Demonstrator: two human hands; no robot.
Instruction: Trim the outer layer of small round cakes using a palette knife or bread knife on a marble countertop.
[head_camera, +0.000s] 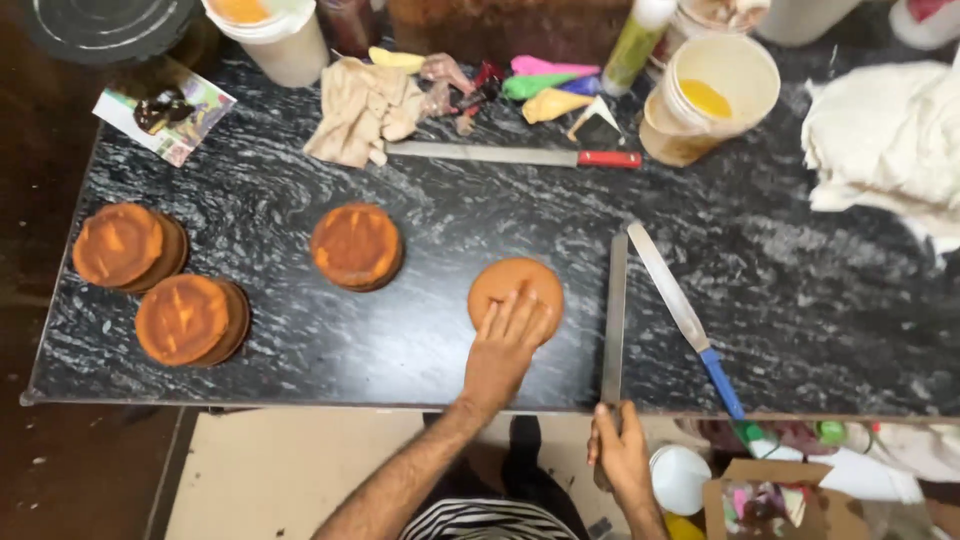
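Left grip (508, 345) open, flat on smooth round cake (515, 292), right grip (620, 455) clasping long steel knife (614, 315)

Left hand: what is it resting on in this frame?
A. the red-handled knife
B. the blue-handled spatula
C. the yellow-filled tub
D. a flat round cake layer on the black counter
D: the left hand lies palm-down on the round cake layer, while the right hand grips a long knife at the counter edge.

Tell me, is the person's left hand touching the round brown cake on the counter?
Touching. The head view shows the left hand lying flat, fingers spread, on top of the round brown cake, with no gap visible.
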